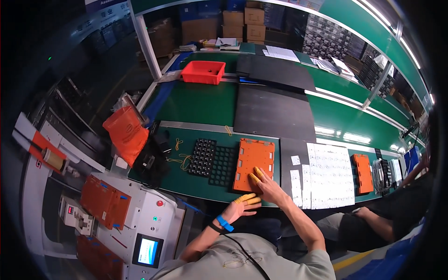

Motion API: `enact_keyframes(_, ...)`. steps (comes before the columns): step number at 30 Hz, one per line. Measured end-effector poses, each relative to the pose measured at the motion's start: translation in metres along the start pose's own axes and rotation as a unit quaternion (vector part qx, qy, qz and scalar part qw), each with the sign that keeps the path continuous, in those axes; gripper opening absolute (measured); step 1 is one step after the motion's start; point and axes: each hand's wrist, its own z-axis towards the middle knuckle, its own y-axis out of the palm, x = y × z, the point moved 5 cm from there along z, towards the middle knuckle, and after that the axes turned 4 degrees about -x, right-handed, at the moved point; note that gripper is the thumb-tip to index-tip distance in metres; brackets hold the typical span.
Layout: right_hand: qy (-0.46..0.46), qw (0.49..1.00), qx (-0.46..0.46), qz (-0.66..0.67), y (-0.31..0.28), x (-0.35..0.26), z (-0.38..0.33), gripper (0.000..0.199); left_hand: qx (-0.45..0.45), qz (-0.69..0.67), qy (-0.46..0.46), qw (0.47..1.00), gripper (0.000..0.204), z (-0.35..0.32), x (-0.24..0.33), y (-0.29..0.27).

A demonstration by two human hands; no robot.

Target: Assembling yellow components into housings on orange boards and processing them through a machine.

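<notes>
My right hand (267, 187) rests on the lower right part of an orange fixture plate (252, 158), its fingers stretched out. The plate has cut-outs along its left side and lies on the green bench mat. Just below the plate's near edge is my left hand (239, 209), fingers extended and slightly apart, with nothing seen in it. Both hands wear yellow finger cots, and a blue wrist strap (224, 223) with a dark cord circles my left wrist. To the left of the plate lie a black tray with rows of small shiny parts (202, 157) and a black tray with round holes (222, 166).
White label sheets (330, 175) and a second orange plate (362, 173) lie to the right, near a seated person's arm (375, 224). Black boards (275, 109) and a red bin (203, 72) are farther back. At left stands a machine with a screen (148, 250).
</notes>
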Motion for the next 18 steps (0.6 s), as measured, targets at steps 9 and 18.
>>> enact_keyframes(9, 0.040, 0.979, 0.201, 0.013, 0.010, -0.013, -0.007, 0.069, 0.360, 0.706, 0.202, 0.576, 0.068, -0.007, 0.071, -0.006)
enact_keyframes(18, 0.063, 0.982, 0.179, 0.005, 0.006, -0.008, -0.019, 0.067, 0.367, 0.708, 0.192, 0.573, 0.052, 0.003, 0.063, -0.020)
